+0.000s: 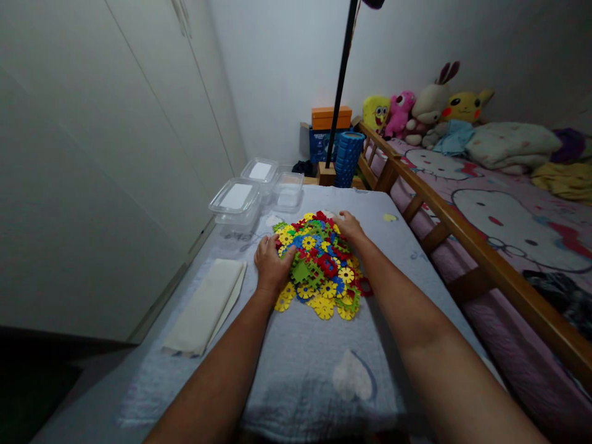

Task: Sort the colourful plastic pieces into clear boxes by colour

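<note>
A heap of plastic interlocking toy pieces (308, 243) lies on the grey-blue cloth (296, 370). Yellow snowflake discs are mixed with red, green and blue pieces. At the heap's left edge rests my left hand (274, 264), its fingers apart and the thumb against the pieces. Across from it, my right hand (350, 227) touches the far right side of the pile with its fingers spread; some fingertips are hidden behind the wrist and pieces. Neither hand visibly lifts a piece.
Clear plastic containers (237, 197) with white labels stand at the back left. A folded cream cloth (203, 305) lies at left. The wooden bed rail (425, 203) runs along the right side. Behind the table are a black pole (341, 86) and a blue foam roller (348, 161).
</note>
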The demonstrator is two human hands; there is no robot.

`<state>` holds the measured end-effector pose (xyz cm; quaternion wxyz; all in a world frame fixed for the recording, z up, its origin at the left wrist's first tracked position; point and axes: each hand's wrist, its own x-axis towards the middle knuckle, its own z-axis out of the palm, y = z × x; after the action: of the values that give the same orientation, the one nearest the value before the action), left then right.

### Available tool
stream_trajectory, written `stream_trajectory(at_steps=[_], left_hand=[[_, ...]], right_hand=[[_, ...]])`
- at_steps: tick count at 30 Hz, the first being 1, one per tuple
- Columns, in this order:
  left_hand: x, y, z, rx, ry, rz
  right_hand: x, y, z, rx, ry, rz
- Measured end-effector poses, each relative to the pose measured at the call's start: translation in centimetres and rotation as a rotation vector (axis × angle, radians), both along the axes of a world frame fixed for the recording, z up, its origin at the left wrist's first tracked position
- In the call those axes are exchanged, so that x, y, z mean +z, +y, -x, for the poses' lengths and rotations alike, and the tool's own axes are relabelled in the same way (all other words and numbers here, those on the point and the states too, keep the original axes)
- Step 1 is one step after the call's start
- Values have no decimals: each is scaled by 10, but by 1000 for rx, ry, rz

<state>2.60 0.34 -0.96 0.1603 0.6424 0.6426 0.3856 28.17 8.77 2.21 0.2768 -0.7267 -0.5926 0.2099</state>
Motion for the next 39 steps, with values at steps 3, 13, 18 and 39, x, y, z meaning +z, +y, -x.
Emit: stream_trajectory(at_steps=[3, 13, 18, 39], left_hand=[[1, 2, -2, -5, 35, 78], [-1, 11, -5, -244, 34, 130], [-4, 15, -3, -355, -95, 122], [-8, 16, 0, -306, -181, -61]], right_hand=[[-5, -1, 4, 27, 78, 64], [7, -15, 21, 353, 346, 138], [12, -9, 24, 378, 283, 96], [15, 49, 54, 459, -61, 217]])
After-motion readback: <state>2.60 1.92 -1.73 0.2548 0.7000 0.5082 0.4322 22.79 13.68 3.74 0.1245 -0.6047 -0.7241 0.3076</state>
